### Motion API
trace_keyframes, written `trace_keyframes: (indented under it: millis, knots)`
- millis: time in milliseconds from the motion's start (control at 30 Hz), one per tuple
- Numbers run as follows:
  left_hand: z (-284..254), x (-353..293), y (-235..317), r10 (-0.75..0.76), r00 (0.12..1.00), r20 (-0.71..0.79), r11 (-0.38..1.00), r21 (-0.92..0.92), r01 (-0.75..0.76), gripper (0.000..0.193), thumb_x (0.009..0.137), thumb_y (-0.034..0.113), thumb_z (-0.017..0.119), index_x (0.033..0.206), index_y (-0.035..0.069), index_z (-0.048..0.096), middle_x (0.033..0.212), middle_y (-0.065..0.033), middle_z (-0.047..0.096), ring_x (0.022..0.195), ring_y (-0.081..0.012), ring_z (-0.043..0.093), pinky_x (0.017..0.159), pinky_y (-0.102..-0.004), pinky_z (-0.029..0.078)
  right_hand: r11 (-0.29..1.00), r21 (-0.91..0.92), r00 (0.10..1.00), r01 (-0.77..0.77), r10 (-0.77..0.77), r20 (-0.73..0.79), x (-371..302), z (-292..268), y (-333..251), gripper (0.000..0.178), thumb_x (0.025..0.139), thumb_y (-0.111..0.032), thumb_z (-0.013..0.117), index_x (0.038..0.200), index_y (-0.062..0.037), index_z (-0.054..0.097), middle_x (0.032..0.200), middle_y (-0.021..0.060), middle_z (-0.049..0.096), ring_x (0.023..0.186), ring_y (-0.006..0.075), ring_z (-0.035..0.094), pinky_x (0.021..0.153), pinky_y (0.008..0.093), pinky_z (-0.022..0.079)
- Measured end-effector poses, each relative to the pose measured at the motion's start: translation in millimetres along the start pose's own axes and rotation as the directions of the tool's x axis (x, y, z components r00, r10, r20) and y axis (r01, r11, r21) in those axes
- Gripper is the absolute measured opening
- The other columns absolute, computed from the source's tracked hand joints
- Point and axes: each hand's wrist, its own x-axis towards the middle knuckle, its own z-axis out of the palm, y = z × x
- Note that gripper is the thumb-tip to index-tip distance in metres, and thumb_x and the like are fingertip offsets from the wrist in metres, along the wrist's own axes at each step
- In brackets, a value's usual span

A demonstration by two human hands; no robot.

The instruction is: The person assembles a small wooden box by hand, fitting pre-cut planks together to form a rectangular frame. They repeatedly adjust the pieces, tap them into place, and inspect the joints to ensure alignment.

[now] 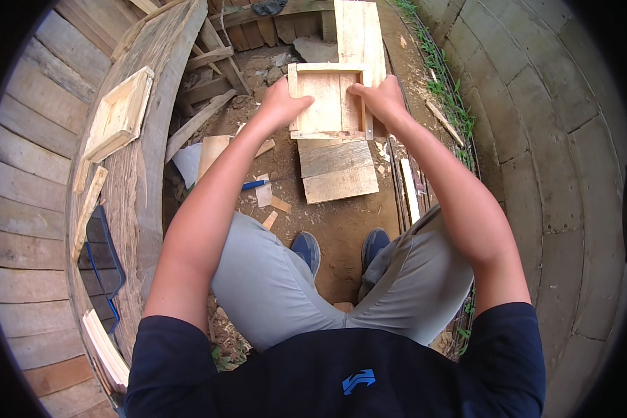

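Both arms reach forward to a shallow square wooden box (320, 118) with raised strips along its edges. My left hand (284, 104) grips its left side, the thumb lying over the inner face. On the opposite side my right hand (383, 103) holds the right strip, its thumb pressing inside the rim. Fingers of both hands are partly hidden behind the box. Just below the box, a wooden board (339, 172) lies near the ground. A long pale plank (360, 35) shows behind the box's upper right.
A weathered bench (139, 132) on the left carries another shallow wooden box (118, 115) and a blue-framed saw (108, 261). A blue-handled tool (255, 184) and wood scraps lie on the dirt floor. A block wall (536, 160) stands at right.
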Motion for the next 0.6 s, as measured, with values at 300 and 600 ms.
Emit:
trace_keyframes:
  millis: [300, 600]
  knots:
    - [-11.0, -4.0, 10.1, -0.052, 0.996, 0.075, 0.998, -0.039, 0.055, 0.051, 0.082, 0.027, 0.072, 0.121, -0.006, 0.064, 0.116, -0.0231, 0.072, 0.11, -0.0326, 0.07, 0.096, -0.0405, 0.053, 1.0, -0.011, 0.998, 0.0, 0.001, 0.058, 10.2, 0.2, 12.8, 0.051, 0.08, -0.032, 0.082, 0.107, 0.0087, 0.064, 0.085, 0.0121, 0.068, 0.073, 0.0185, 0.066, 0.073, 0.0343, 0.055]
    - [-13.1, 3.0, -10.7, -0.087, 0.987, 0.134, 0.994, -0.054, 0.095, 0.04, 0.086, 0.018, 0.063, 0.118, -0.007, 0.067, 0.108, -0.0156, 0.074, 0.099, -0.0219, 0.069, 0.091, -0.0357, 0.052, 1.0, 0.017, 0.987, -0.01, 0.007, 0.161, -7.1, -11.5, -12.6, 0.072, 0.081, -0.045, 0.079, 0.118, 0.0133, 0.058, 0.104, 0.0223, 0.069, 0.089, 0.0255, 0.07, 0.083, 0.0374, 0.057]
